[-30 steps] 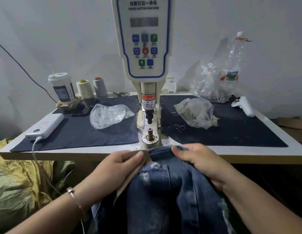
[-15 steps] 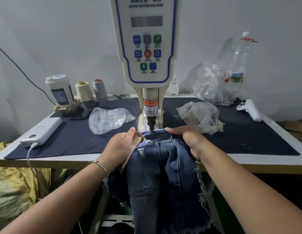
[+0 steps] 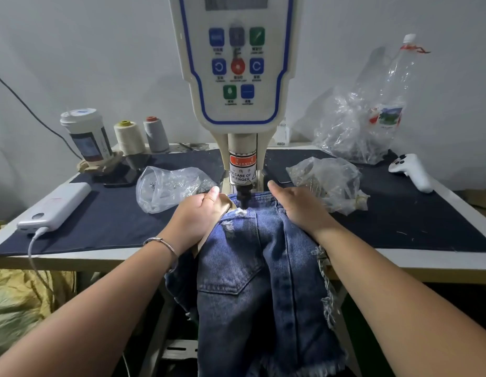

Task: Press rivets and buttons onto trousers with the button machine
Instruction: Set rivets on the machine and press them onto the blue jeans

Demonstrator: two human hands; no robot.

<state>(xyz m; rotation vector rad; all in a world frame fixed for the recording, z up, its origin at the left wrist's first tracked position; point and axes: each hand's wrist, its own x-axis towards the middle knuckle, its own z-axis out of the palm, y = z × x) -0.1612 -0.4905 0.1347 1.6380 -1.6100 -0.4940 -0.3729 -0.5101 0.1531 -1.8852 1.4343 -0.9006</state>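
The denim trousers [image 3: 252, 257] now lie with the waistband under the punch [image 3: 242, 198] of the button machine [image 3: 237, 77], where a second ago they were at the counter [image 3: 427, 263] edge; so the pressing seems ready to begin. The left hand [image 3: 198, 216] has its grip closed on the waistband corner; the right hand [image 3: 299, 206] presses the cloth flat, fingers open. The lower die is hidden under the denim; whether a rivet is loaded, I cannot tell.
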